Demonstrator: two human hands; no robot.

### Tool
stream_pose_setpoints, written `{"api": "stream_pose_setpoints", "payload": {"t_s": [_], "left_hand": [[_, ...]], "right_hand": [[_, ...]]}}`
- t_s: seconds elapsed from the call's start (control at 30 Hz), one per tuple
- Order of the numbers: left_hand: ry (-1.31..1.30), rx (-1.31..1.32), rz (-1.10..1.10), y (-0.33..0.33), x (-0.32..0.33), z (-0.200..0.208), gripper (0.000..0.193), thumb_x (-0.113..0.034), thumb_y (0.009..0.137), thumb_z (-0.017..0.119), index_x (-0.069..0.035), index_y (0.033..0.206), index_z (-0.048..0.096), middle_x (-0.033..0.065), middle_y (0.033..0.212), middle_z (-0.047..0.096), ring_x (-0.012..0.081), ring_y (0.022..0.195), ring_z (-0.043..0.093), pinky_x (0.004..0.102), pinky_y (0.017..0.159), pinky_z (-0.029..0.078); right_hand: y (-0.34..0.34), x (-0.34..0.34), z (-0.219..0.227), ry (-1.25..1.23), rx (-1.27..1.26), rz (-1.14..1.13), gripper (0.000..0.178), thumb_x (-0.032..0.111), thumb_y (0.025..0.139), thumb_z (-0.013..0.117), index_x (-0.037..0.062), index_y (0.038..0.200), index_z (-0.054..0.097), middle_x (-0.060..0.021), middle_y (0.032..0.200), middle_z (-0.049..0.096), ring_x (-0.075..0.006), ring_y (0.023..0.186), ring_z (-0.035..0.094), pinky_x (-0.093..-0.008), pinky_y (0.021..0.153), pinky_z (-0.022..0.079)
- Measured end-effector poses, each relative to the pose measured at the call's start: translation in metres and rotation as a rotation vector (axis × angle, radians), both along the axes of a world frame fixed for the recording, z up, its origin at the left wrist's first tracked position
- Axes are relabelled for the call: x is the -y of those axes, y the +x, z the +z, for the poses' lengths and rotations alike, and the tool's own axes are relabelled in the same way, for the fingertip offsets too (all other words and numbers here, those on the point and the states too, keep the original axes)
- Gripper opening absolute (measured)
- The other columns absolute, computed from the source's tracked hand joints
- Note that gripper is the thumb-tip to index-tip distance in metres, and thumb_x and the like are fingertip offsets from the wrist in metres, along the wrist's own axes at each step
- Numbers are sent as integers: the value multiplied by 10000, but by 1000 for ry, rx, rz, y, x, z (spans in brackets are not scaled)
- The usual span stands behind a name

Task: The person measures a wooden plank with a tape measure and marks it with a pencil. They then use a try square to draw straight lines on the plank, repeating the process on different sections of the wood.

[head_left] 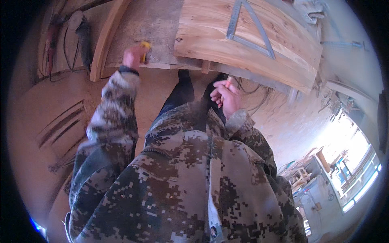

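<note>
Jkt [182,178], L hand [133,56] w/ yellow tool [145,45], R hand [227,97] w/ red tool [229,80]

We see a honey-tan panel [202,36] with darker wavy grain; on it, a silver-grey triangle [234,20]; left of it, a yellow tool [145,46]; below it, our brown-green pixel-camouflage jacket [182,182].

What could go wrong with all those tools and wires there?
The cables lying on the floor might trip someone. Nothing seems to hold the metal triangle on the wooden panel, so a bump could make it slide. The small yellow thing in the left hand is near the front edge of the bench, so it might fall if it slips.
</note>
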State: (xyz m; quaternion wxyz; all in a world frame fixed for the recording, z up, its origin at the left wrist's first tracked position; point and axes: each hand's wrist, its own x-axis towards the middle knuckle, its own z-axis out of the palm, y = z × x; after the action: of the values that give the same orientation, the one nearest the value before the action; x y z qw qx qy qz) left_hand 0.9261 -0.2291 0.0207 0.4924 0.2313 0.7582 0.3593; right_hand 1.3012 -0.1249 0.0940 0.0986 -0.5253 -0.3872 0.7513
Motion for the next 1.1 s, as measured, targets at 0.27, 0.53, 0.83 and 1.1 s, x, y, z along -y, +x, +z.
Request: {"api": "stream_pose_setpoints", "payload": {"t_s": [0.27,0.53,0.83,1.1], "left_hand": [[281,47,-454,174,-9,52,428,-242,843,671,29,1171,625,225,1008,654,370,927,641,412,852,503],[-27,-345,-643,135,-36,66,426,-458,849,644,-96,1053,741,231,911,699,398,902,680,464,809,546],[-71,-628,-439,8,-33,33,367,-461,803,699,-126,920,792,138,919,736,338,870,695,410,816,553],[-106,-612,-417,33,-51,30,333,-432,773,709,-131,887,797,121,870,742,332,825,699,400,810,563]], "right_hand": [[-49,4,-3,37,22,121,149,171,906,690,37,966,660,-3,719,611,-76,529,498,-240,470,372],[2,-35,-20,-172,37,-317,132,164,929,655,104,850,567,-6,670,546,-105,496,466,-251,404,320],[51,-102,-37,-60,43,-824,89,140,937,620,83,969,559,-36,748,544,-162,585,498,-288,438,341],[28,-92,-40,-43,147,-707,133,186,933,653,92,985,574,-70,718,595,-171,538,525,-281,414,337]]}}
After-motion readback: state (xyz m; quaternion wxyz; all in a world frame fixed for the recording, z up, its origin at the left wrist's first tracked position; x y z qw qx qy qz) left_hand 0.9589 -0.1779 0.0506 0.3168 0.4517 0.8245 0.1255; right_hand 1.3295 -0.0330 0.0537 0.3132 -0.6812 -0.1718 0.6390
